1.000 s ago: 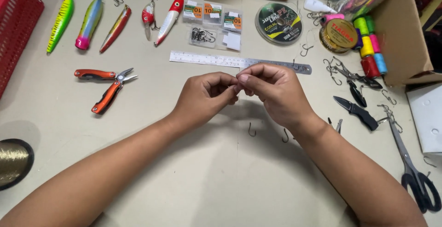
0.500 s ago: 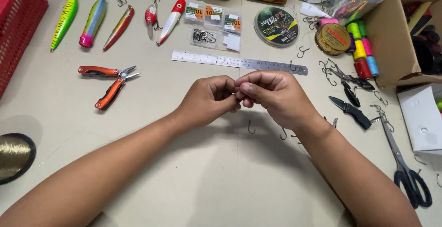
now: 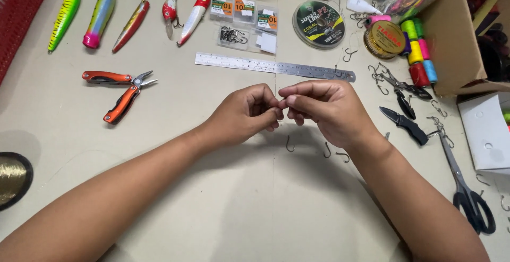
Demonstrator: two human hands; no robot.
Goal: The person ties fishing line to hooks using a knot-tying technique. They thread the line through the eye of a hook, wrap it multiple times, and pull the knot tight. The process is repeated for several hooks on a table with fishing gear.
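**Hands hold position, fingertips pinched together over the bench**

Little has changed vs the earlier views: both hands stay at mid-table, just below the steel ruler (image 3: 274, 66), fingertips meeting. The view has shifted a bit, but the hands themselves have barely moved. The grip looks tighter now, knuckles curled in more.

Left hand (image 3: 247, 114): fingers curled, thumb + forefinger pinched shut. Right hand (image 3: 324, 110): same, thumb + forefinger pressed against the left's tips. Whatever sits between them is too small to make out; prob a hook or fine line, but can't tell. It's held off the table, at the point where the two hands touch.

Judgement: steady pose w/ no reach for tools suggests fine fingertip work going on, e.g. threading or knotting, not finished.

Nearby:
- Three loose hooks (image 3: 289, 146) on the table (image 3: 212, 198) right under the hands, untouched.
- Orange-handled pliers (image 3: 121, 89) to the left, well apart.
- Small black folding knife (image 3: 405, 125) just right of the right wrist; scissors (image 3: 467, 190) further right.
- Row of fishing lures (image 3: 98, 11) top left, hook packets (image 3: 244, 15) and a line spool (image 3: 319, 24) beyond the ruler.
- Coloured thread spools (image 3: 417, 49) beside a cardboard box (image 3: 451, 33), top right.
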